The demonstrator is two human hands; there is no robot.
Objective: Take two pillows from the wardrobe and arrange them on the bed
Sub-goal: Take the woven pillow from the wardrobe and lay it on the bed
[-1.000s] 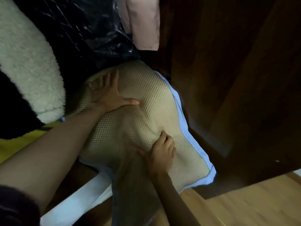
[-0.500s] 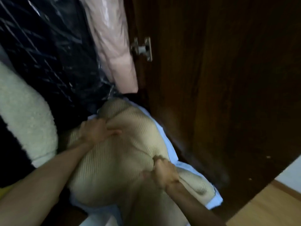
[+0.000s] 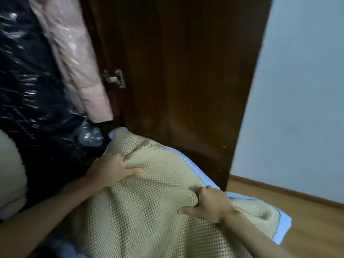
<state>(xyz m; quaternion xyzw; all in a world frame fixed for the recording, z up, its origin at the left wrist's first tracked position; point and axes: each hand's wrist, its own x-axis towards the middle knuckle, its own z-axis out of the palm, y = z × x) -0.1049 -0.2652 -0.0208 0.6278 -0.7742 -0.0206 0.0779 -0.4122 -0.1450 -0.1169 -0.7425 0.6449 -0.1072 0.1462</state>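
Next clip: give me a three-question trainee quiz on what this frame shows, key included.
1. True or false: both hands grip the beige pillow.
2. What hangs just left of the wardrobe door? A) pink jacket B) towel C) bag of shoes
3. What colour is the pillow's edge trim?

Key:
1. True: left hand and right hand each bunch the mesh fabric.
2. A, the pink jacket.
3. Light blue.

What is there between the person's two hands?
Only the beige mesh pillow: the head view shows its bunched fabric stretching from the left hand to the right hand, both gripping it.
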